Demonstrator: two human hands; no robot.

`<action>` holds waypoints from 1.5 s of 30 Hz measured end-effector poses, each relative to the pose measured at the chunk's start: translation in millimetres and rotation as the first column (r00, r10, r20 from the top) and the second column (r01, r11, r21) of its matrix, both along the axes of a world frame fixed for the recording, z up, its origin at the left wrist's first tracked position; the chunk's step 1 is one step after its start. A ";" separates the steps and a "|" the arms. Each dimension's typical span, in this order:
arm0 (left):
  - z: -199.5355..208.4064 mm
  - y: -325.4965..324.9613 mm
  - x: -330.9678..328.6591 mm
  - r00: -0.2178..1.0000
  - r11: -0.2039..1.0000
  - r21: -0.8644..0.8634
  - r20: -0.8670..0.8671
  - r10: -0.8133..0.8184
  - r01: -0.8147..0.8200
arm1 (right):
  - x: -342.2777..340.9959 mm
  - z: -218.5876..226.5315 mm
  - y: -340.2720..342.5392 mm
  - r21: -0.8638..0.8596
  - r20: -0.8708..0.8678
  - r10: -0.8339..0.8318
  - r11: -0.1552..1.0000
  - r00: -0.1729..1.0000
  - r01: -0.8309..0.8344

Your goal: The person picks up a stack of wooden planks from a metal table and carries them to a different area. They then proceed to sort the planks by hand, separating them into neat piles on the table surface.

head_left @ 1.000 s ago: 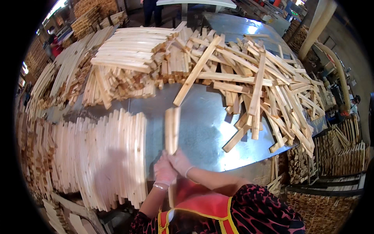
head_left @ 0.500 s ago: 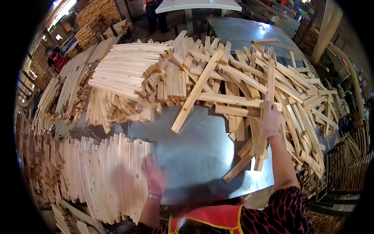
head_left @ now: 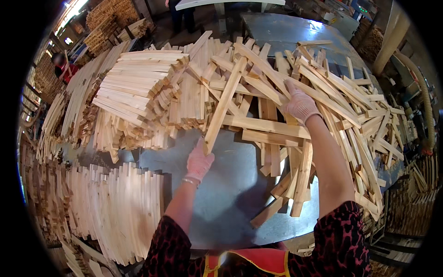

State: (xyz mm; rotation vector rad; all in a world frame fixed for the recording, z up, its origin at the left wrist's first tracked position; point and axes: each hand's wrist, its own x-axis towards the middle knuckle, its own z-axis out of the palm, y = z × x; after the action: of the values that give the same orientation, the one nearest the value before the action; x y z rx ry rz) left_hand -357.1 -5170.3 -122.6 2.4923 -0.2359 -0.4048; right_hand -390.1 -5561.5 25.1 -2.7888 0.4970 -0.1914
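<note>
Both my hands wear pale knitted gloves. My left hand (head_left: pixel 200 161) is closed around the near end of a wooden slat (head_left: pixel 226 105), which slants away from me onto the heap. My right hand (head_left: pixel 302 106) is reached out over the jumbled heap of slats (head_left: pixel 332 92), its fingers closed at the near end of another slat (head_left: pixel 260 67) pointing away to the left. Below that hand, two slats (head_left: pixel 263 123) lie crosswise, and several others (head_left: pixel 302 177) point toward me.
A neat row of slats (head_left: pixel 115 207) lies at the near left of the metal table (head_left: pixel 226 194). Stacked slats (head_left: pixel 138 78) rise behind it. A person in red (head_left: pixel 67 69) is at the far left. A hose (head_left: pixel 422 92) hangs at the right.
My left hand has moved from beside the near-left row up to the slanting slat and grasped it. My right hand has shifted farther away and left; the upright slat it held has swung leftward.
</note>
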 end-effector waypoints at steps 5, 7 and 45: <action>1.9 73.5 -101.2 0.967 0.859 -0.495 -0.255 -0.001 -0.130 | -47.5 -3.5 5.6 0.491 -0.078 0.067 0.871 0.995 -0.020; 17.4 97.2 -148.3 0.868 0.733 -0.593 -0.497 -0.008 -0.332 | -113.3 0.1 55.4 0.817 0.012 -0.011 0.577 1.000 -0.003; 46.9 103.6 -321.7 0.931 0.948 0.118 0.188 -0.312 0.294 | -115.9 -60.5 9.7 -0.580 0.025 -0.007 0.814 1.000 0.020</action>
State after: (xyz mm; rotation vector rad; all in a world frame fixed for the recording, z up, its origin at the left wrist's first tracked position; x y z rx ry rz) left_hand -678.8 -5066.7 -75.7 2.5895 -0.7082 -0.2861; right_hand -506.0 -5551.8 -35.4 -3.3763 0.5211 -0.4453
